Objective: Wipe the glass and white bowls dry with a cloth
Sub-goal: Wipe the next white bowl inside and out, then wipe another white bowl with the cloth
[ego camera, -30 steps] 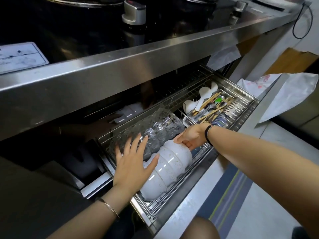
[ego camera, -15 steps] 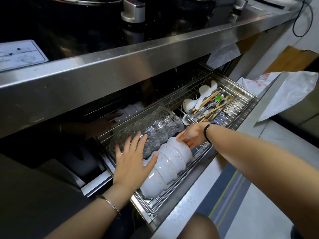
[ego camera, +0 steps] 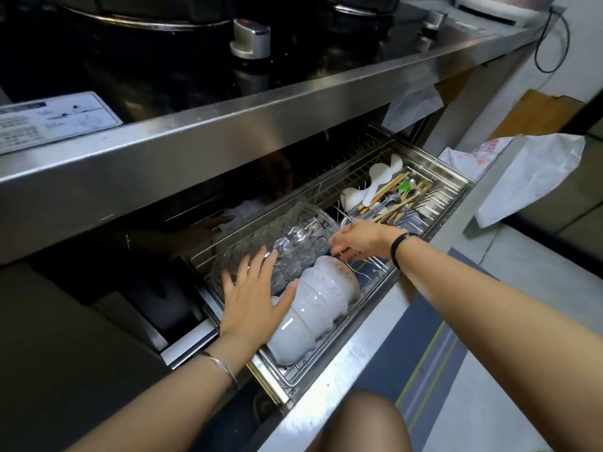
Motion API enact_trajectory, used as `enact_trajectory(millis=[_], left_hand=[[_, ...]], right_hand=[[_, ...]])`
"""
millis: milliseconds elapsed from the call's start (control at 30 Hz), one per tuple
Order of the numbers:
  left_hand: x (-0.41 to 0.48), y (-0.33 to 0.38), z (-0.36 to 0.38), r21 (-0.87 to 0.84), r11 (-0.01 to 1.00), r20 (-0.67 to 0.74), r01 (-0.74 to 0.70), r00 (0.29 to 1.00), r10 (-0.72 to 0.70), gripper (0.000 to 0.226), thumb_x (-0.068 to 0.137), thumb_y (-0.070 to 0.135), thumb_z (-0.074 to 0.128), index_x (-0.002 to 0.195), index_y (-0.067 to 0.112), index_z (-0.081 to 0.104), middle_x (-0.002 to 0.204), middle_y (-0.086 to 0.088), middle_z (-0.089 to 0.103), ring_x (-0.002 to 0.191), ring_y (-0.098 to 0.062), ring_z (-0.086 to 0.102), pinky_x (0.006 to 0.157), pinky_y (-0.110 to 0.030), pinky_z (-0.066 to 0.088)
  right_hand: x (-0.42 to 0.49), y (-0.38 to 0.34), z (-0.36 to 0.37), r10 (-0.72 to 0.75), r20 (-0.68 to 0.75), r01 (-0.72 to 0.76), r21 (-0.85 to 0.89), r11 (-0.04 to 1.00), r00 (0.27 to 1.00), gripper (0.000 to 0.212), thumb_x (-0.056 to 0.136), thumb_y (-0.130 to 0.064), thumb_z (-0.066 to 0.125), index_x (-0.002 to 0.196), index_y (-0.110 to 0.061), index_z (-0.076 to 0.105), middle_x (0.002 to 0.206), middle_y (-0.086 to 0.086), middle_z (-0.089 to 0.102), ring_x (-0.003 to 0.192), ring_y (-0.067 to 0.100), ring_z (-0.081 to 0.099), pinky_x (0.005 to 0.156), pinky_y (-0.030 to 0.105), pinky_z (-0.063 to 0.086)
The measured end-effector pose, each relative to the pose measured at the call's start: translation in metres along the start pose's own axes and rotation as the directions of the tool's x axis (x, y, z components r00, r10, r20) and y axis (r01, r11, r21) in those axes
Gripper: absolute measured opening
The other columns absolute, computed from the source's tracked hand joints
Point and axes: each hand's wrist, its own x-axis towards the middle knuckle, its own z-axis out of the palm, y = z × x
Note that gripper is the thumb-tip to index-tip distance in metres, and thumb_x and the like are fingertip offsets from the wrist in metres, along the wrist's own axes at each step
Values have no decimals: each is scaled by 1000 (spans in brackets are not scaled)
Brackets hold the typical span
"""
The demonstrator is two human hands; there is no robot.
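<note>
Inside drawer rack (ego camera: pixel 329 370): glass bowls (ego camera: pixel 293 239), white bowls (ego camera: pixel 323 296) apparently unwiped — no cloth visible; left hand (ego camera: pixel 251 305) fingers spread, right hand (ego camera: pixel 359 238), 2 o'clock, fingers straight.

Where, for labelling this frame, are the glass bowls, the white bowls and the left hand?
glass bowls (ego camera: pixel 303 236): head view, ribbed side, middle of the row.
white bowls (ego camera: pixel 321 290): head view, outer wall of a mid-stack bowl.
left hand (ego camera: pixel 253 300): head view, back of the hand.

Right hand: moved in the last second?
Yes. The right hand has left the white bowls and shifted away from the drawer rack's front rail, toward the glass bowls.
</note>
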Motion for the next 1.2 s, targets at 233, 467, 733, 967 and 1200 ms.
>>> enact_trajectory(millis=[233, 467, 733, 967, 1200], left_hand=[[-8, 23, -48, -193, 980, 80, -51, 994, 68, 49, 98, 45, 42, 142, 24, 40, 152, 4, 34, 141, -17, 27, 115, -34, 22], [-44, 52, -186, -185, 929, -126, -319, 946, 300, 17, 94, 38, 51, 102, 33, 66, 94, 18, 67, 91, -7, 61, 82, -34, 50], [-118, -20, -318, -150, 943, -420, -298, 882, 213, 33, 86, 56, 43, 95, 35, 67, 84, 25, 63, 83, 4, 59, 73, -28, 49], [-180, -109, -365, -118, 990, -486, -76, 874, 9, 41, 79, 63, 37, 93, 38, 66, 89, 17, 68, 86, -3, 63, 86, -38, 51], [-212, -150, -386, -74, 996, -483, 41, 873, -72, 38, 81, 57, 40, 103, 39, 65, 111, 20, 65, 106, -6, 58, 88, -26, 44]], right_hand=[[-85, -13, 11, -360, -348, 431, 151, 890, 866, 20, 97, -9, 52, 111, -5, 66, 102, 2, 65, 82, 3, 58, 64, 6, 45], [-167, -67, 29, -499, -624, 700, 110, 706, 601, 24, 95, -4, 52, 95, -22, 68, 83, -17, 65, 80, -8, 61, 72, 10, 46], [-227, -161, 87, -728, -541, 836, -78, 543, 422, 19, 94, -11, 56, 98, -25, 68, 96, -11, 69, 84, 5, 64, 77, 23, 51], [-242, -235, 167, -896, -297, 891, -214, 400, 331, 17, 93, -23, 58, 109, -28, 64, 115, -16, 61, 110, -3, 50, 94, 11, 37], [-238, -283, 213, -941, -102, 894, -295, 338, 322, 26, 90, -33, 63, 115, -27, 62, 123, -11, 58, 114, 4, 52, 97, 21, 40]])
